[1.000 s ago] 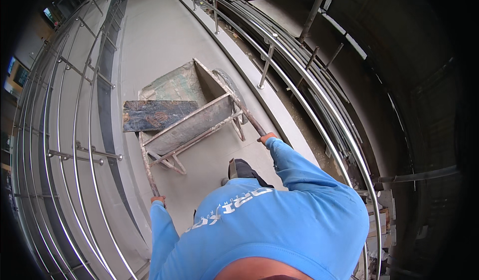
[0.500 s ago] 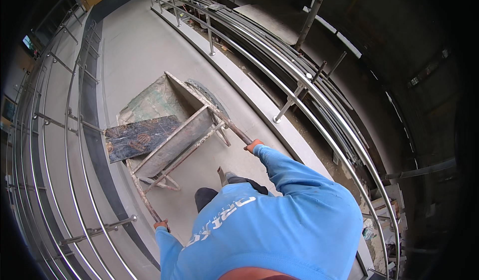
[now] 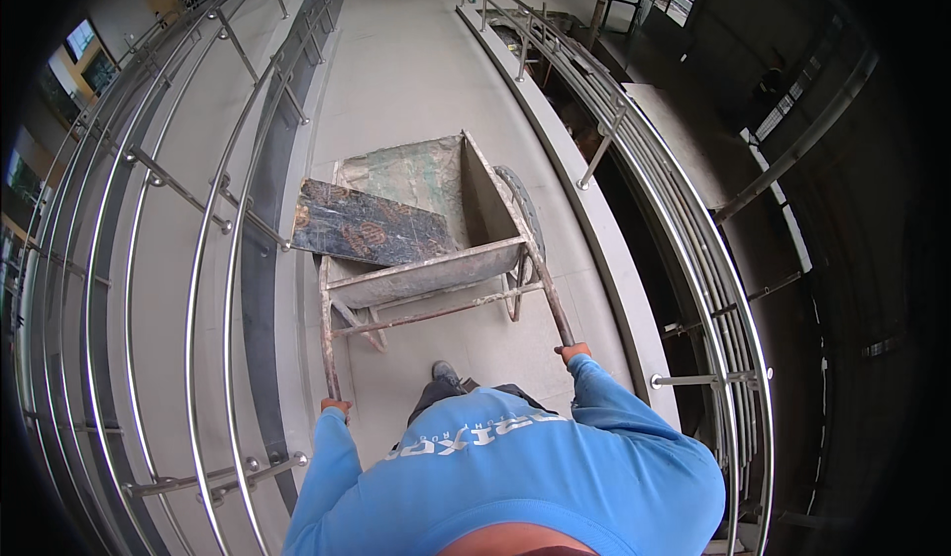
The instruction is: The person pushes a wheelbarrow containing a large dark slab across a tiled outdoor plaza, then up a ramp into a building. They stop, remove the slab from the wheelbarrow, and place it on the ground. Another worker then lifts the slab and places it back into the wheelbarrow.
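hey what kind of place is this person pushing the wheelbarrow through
Probably a building under construction or renovation: a curved concrete ramp lined by steel railings, with a mortar-stained wheelbarrow carrying a dark stone slab, handles gripped by the left hand and right hand.

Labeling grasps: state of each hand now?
Left hand: closed on the wheelbarrow's left handle.
Right hand: closed on the right handle.

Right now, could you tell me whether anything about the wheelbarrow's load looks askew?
Yes: the dark slab lies tilted across the wheelbarrow, overhanging its left rim. Both the left hand and right hand grip the handles.
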{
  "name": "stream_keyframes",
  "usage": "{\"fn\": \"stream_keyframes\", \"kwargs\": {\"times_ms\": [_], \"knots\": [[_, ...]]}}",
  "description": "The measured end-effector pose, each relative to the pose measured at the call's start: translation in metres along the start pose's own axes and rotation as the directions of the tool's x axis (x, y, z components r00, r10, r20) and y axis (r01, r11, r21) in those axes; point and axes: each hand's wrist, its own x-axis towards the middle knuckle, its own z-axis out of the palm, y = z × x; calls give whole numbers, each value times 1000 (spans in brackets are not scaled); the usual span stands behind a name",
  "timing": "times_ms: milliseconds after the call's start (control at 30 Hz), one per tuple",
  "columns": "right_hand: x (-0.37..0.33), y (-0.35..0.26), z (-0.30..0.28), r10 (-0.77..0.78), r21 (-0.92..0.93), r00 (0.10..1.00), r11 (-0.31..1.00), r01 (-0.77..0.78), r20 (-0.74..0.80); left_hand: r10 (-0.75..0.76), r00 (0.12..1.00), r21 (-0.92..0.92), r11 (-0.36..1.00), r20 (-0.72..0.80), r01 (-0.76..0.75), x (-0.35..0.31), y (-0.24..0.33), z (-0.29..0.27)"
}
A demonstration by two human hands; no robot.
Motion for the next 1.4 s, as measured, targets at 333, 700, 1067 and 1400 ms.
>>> {"fn": "stream_keyframes", "kwargs": {"times_ms": [333,700,1067,1400], "knots": [[-24,-70,-38,-32,187,977,982,-8,211,50,996,-56,997,-68,-54,-20,69,-62],[-34,-57,-83,70,59,987,995,-79,145,129,989,40,991,-65,-126,-21,35,-48],[-61,-138,-141,11,53,995,998,-17,101,151,978,127,983,-147,-132,-30,92,-99],[15,-145,-73,-63,151,977,988,32,205,95,993,24,995,-74,-94,-6,123,-66]]}}
